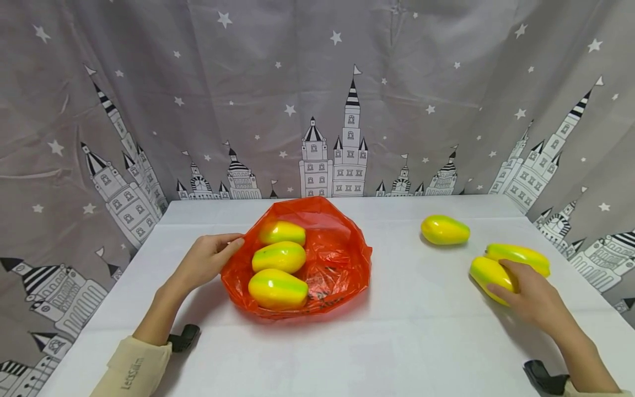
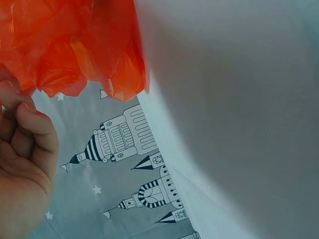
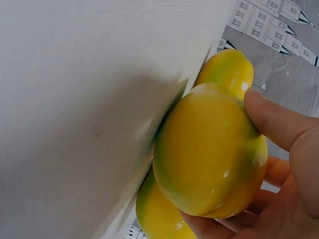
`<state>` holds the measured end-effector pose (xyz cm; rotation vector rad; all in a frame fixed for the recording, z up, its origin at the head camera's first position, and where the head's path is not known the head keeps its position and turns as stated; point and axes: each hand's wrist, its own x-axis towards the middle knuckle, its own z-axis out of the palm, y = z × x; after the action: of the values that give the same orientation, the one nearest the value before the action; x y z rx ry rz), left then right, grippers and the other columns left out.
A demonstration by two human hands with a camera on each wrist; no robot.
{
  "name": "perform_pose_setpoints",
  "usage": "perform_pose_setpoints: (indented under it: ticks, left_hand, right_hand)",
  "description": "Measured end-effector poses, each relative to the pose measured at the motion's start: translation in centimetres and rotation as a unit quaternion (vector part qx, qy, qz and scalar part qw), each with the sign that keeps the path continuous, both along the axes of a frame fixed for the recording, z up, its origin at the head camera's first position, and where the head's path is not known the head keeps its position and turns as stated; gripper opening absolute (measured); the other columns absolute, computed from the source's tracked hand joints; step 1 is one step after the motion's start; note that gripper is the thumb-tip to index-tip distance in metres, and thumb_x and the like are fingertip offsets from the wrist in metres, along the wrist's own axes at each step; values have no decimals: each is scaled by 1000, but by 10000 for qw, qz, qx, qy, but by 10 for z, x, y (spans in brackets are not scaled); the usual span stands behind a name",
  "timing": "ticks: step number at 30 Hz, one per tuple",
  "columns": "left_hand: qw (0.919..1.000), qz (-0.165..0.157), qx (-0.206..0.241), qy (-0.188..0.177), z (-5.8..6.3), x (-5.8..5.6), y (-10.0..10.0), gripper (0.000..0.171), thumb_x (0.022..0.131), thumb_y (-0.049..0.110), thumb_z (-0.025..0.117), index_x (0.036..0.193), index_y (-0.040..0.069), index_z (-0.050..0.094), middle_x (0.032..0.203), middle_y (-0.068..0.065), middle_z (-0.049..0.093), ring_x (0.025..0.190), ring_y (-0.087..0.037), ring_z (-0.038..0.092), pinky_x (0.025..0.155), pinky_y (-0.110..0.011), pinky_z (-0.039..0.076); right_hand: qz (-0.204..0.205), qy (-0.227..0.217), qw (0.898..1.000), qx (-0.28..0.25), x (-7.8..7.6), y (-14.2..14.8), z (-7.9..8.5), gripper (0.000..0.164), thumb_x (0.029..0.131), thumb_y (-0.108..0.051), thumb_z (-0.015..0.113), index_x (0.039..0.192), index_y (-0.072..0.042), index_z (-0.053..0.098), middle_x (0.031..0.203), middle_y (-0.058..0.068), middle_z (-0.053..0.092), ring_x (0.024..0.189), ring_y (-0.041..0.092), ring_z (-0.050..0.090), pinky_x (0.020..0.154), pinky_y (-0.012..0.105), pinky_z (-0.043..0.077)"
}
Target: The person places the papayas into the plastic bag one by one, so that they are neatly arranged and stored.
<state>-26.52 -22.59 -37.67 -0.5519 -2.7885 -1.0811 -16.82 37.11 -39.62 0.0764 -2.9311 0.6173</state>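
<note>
A red plastic bag (image 1: 337,256) lies with its mouth spread wide, left of the table's middle. Three yellow-green papayas, the nearest (image 1: 278,289) largest in view, lie in a row along its left side. My left hand (image 1: 204,260) pinches the bag's left rim between thumb and fingers. Over on the right, my right hand (image 1: 536,295) grips a papaya (image 1: 488,275), thumb on one side and fingers round the other, as the right wrist view also shows. Just behind it lies another papaya (image 1: 526,257). A further papaya (image 1: 445,230) rests apart, farther back.
A white cloth covers the table (image 1: 397,342). Behind it hangs a grey curtain (image 1: 397,82) printed with castles and stars. Black camera mounts sit at both wrists, the left mount (image 1: 184,337) close above the cloth.
</note>
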Motion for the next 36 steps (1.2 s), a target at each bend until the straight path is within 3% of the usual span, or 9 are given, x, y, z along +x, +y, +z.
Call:
perform_pose_setpoints:
  ticks: [8,14,20,28,36]
  left_hand:
    - [10000,-39,31,52,-2,-1,-2,43,103,29,54,126,-5,64,116,-20,68,101,-33,67,83,-45,57]
    - [9998,-98,46,177,-4,-3,-2,40,103,27,54,124,-4,66,115,-19,69,101,-33,67,85,-48,55]
    - [9999,-96,55,125,-3,-2,-2,40,103,27,54,125,-4,66,115,-19,69,100,-33,67,85,-47,56]
    - [9999,-38,-1,100,-1,-2,-3,42,103,29,53,125,-4,65,114,-19,69,99,-32,67,84,-47,56]
    - [10000,-1,22,68,0,-2,-4,42,103,30,54,124,-4,66,114,-19,69,99,-32,67,84,-47,56]
  right_hand:
    - [-150,33,9999,-51,1,0,0,74,92,-31,70,134,21,38,127,43,43,109,55,45,88,70,36]
    - [-69,702,9973,-201,1,-6,2,70,89,-22,73,133,21,40,126,42,44,110,55,43,87,70,35]
    - [2,1221,9919,-353,-1,-17,7,65,84,-15,76,130,19,46,120,38,47,102,50,48,78,62,39]
    - [47,1332,9899,-483,-5,-37,17,67,83,-16,75,134,17,45,117,35,44,97,45,47,75,54,38]
    - [409,1312,9879,-716,-8,-58,24,63,86,-15,76,133,15,48,119,32,45,99,43,48,77,51,40]
